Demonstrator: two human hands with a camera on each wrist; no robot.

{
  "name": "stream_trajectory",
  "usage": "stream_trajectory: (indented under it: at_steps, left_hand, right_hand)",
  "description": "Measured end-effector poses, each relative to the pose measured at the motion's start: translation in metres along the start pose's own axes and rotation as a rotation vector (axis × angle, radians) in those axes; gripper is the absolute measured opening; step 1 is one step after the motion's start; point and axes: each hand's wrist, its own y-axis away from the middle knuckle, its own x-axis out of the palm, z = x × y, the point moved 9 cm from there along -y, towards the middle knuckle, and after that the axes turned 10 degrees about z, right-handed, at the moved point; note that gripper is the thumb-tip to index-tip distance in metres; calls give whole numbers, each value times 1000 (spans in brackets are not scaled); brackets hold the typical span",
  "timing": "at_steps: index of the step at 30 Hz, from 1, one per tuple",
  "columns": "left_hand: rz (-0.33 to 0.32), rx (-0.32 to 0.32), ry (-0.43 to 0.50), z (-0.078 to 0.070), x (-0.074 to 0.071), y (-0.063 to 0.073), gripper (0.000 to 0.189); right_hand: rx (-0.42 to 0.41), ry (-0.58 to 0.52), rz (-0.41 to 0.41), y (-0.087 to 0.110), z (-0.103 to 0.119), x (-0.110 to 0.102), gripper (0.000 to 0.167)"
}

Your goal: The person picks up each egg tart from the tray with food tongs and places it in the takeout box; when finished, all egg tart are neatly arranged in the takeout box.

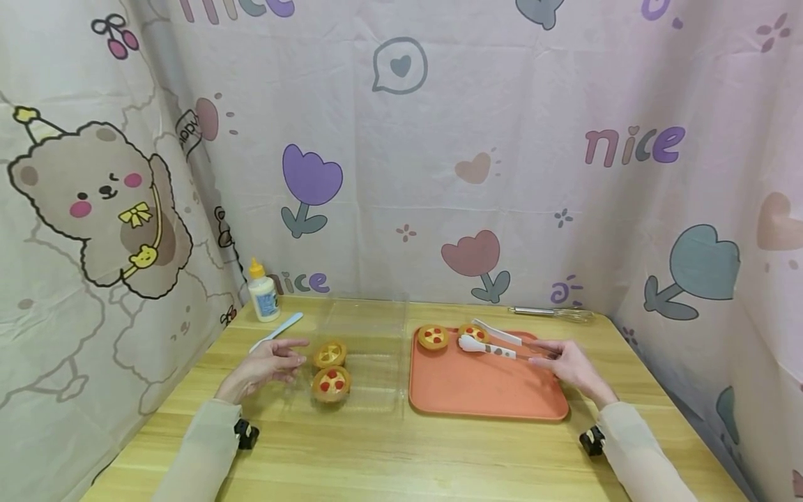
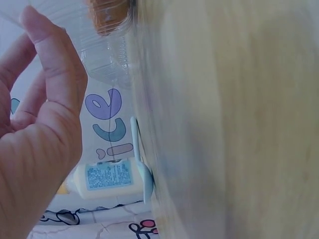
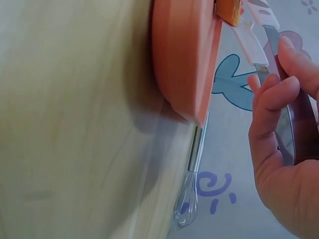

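Note:
My right hand (image 1: pixel 574 366) holds a pair of food tongs (image 1: pixel 495 348) with metal arms and white tips, pinched between thumb and fingers in the right wrist view. The spread tips stand at an egg tart with red pieces (image 1: pixel 472 333) at the back of the orange tray (image 1: pixel 483 390); whether they touch it I cannot tell. Another tart (image 1: pixel 433 338) lies to its left. My left hand (image 1: pixel 270 366), fingers loosely bent, hovers at the left side of a clear plastic box (image 1: pixel 376 401); contact is unclear. Two tarts (image 1: pixel 330 385) sit inside the box, on its left side.
Behind the left hand lies a pale blue spatula-like tool (image 1: pixel 279 330), near a white bottle with a yellow cap (image 1: pixel 265 293). A whisk (image 1: pixel 552 314) lies behind the tray. The box's clear lid (image 1: pixel 364 315) stands raised at the back. A printed curtain encloses the table.

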Motion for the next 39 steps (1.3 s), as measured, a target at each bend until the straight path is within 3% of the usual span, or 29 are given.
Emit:
stream_trajectory:
  at_steps: [18, 29, 39]
  left_hand:
    - [9, -4, -17, -1, 0, -2, 66]
    - [-18, -34, -15, 4, -4, -2, 68]
    - [-42, -26, -12, 5, -7, -2, 65]
  right_hand:
    - [10, -21, -39, 4, -1, 1, 51]
    - [-25, -41, -48, 6, 17, 7, 47]
    - [-33, -76, -5, 4, 31, 17, 51]
